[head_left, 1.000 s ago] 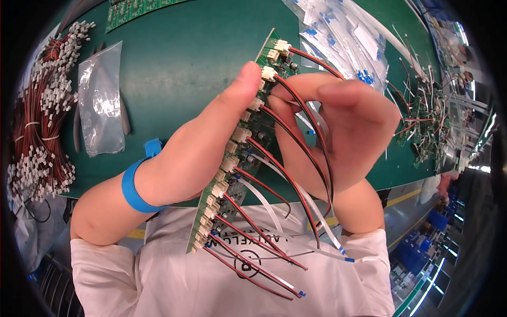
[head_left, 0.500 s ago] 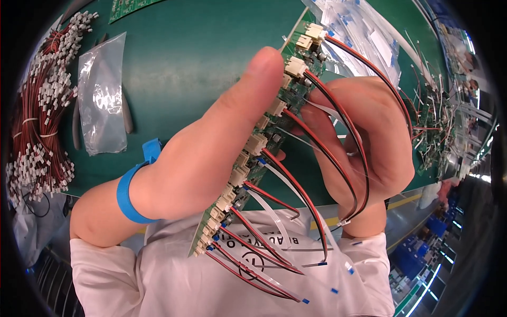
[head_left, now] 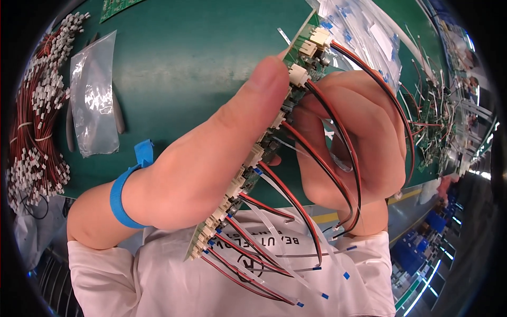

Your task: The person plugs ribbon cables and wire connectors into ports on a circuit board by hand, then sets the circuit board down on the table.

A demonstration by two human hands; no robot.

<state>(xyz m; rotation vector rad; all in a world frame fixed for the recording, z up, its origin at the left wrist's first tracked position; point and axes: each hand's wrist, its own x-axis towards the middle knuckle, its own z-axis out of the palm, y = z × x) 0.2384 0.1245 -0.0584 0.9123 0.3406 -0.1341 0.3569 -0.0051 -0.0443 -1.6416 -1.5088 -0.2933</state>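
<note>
The left hand (head_left: 211, 158) grips a long, narrow green circuit board (head_left: 268, 145), its thumb laid along the board's side near the upper end. The right hand (head_left: 364, 132) is curled beside that board, its fingertips bunched near the cream plastic connectors (head_left: 299, 75); I cannot tell what, if anything, they pinch. The board is in mid-air, tilted, its lower end in front of the white shirt (head_left: 174, 274).

For neat work here, I would keep the left grip firm near the spot being worked, push straight along a connector's axis, and avoid tugging what is already attached. Red-and-black 2-wire leads (head_left: 322, 164) arc in front of the right fingers, and white flat ribbon cables with blue tips (head_left: 346, 275) dangle below, so both could snag. The left thumb and palm also hide part of the row.

Farther out, on the green tabletop (head_left: 185, 68), a clear plastic bag (head_left: 95, 100) partly covers a grey-handled tool (head_left: 120, 113). A banded bundle of red wires with white ends (head_left: 39, 111) is at far left; clear bags of white ribbons (head_left: 364, 31) and a tangle of wired green boards (head_left: 435, 121) are on the right.
</note>
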